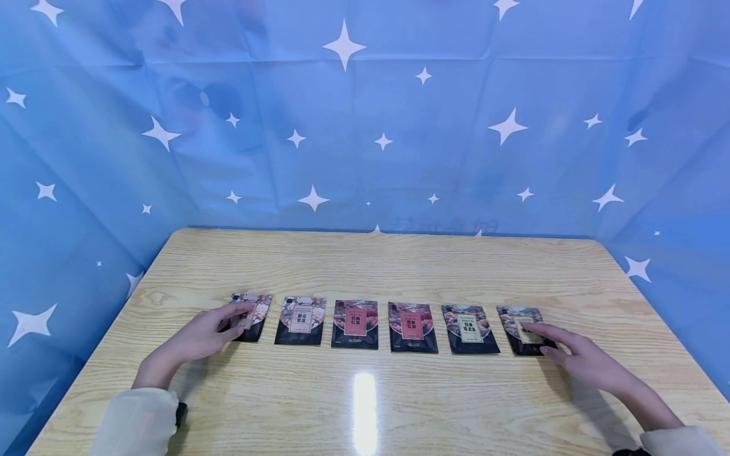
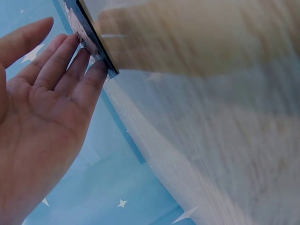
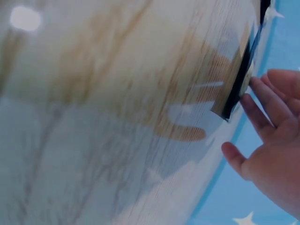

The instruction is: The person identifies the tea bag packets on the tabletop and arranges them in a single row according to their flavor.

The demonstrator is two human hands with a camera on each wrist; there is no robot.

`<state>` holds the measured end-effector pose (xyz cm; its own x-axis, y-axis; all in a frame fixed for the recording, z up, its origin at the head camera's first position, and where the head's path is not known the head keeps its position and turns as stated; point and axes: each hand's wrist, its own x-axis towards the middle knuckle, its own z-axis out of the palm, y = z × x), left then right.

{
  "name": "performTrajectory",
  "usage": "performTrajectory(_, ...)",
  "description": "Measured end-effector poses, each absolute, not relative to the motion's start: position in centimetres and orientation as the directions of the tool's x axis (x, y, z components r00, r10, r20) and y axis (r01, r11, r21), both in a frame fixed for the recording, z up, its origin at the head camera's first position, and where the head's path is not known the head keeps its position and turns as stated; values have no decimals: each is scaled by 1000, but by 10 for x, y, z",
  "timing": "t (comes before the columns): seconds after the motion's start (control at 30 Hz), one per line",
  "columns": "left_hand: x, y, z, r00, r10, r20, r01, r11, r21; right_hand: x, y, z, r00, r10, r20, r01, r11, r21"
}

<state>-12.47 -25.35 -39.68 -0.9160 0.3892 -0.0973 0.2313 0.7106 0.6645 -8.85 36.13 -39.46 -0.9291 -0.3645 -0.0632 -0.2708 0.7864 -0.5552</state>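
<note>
Several flat, dark tea sachets lie in a row across the table. At the left end is a sachet with a pale floral print [image 1: 262,306], where the fingertips of my left hand [image 1: 196,334] rest on its face. In the left wrist view this hand [image 2: 49,105] has its fingers extended against the sachet [image 2: 86,33]. At the right end, my right hand [image 1: 595,362] touches a sachet with a pale yellow-green label [image 1: 509,326]. The right wrist view shows that hand [image 3: 276,124] with loosely straight fingers at the sachet's surface [image 3: 242,77].
Between the hands lie another floral sachet [image 1: 300,321], two red-labelled sachets [image 1: 355,324] [image 1: 413,327] and a green-labelled one [image 1: 470,329]. They sit on a glossy wood-grain table [image 1: 365,266]. A blue star-patterned cloth [image 1: 365,158] rises behind it and along both sides.
</note>
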Motion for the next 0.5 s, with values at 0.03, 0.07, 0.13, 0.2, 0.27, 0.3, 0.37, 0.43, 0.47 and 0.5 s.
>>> performTrajectory(0.03, -125, -254, -397, -916, 389, -97, 232, 711, 663, -89, 361, -394, -928, -368, -62, -275, 786, -553)
performTrajectory(0.07, -125, -253, -397, -916, 390, -97, 232, 710, 665, -89, 360, -394, -929, -364, -59, -275, 792, -545)
performTrajectory(0.13, -125, -253, -397, -914, 394, -95, 237, 710, 663, -90, 360, -394, -931, -360, -60, -275, 799, -534)
performTrajectory(0.2, -125, -253, -397, -914, 395, -93, 241, 713, 658, -91, 359, -393, -929, -363, -66, -274, 799, -535)
performTrajectory(0.27, -126, -253, -396, -914, 395, -93, 243, 718, 652, -91, 358, -393, -930, -362, -69, -273, 801, -532)
performTrajectory(0.3, -126, -252, -396, -914, 394, -92, 246, 723, 646, -91, 358, -393, -928, -366, -70, -275, 799, -535)
performTrajectory(0.37, -126, -252, -395, -917, 389, -91, 246, 729, 639, -90, 358, -393, -928, -366, -69, -275, 799, -535)
performTrajectory(0.43, -127, -251, -394, -917, 389, -86, 250, 730, 636, -90, 357, -392, -928, -367, -67, -277, 798, -535)
performTrajectory(0.47, -127, -250, -394, -917, 390, -82, 254, 730, 635, -90, 357, -392, -927, -369, -66, -278, 796, -537)
performTrajectory(0.5, -127, -250, -393, -916, 394, -77, 260, 729, 633, -90, 357, -392, -930, -363, -64, -277, 802, -530)
